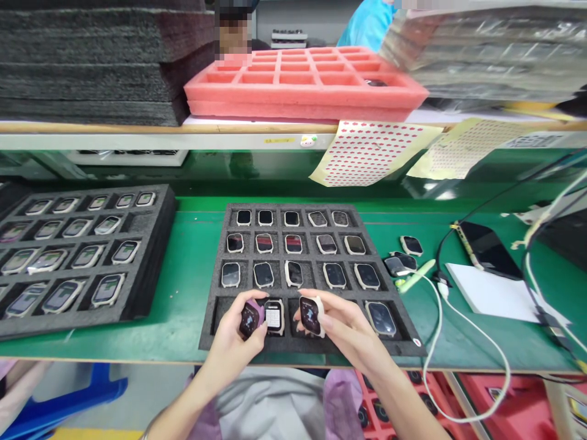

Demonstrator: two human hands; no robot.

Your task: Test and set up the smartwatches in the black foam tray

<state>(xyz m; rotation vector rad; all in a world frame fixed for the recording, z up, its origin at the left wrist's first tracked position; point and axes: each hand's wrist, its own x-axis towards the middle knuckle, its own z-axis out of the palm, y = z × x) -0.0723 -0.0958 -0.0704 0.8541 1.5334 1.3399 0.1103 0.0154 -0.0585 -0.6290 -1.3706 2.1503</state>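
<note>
In front of me a dark foam tray holds rows of smartwatch bodies without straps. My left hand grips a purple smartwatch with a lit screen above the front row's left end. My right hand pinches a light-framed smartwatch, also lit, over the middle of that row. Between the hands, another smartwatch with a white screen page rests in its compartment. At the front row's right end lies a dark-screened smartwatch. Fingers cover part of both held watches.
A second foam tray of watches stands left. On the right lie loose watches, a green pen-like tool, a white cable and a phone. A shelf above carries a pink foam tray; sticker sheets hang from it.
</note>
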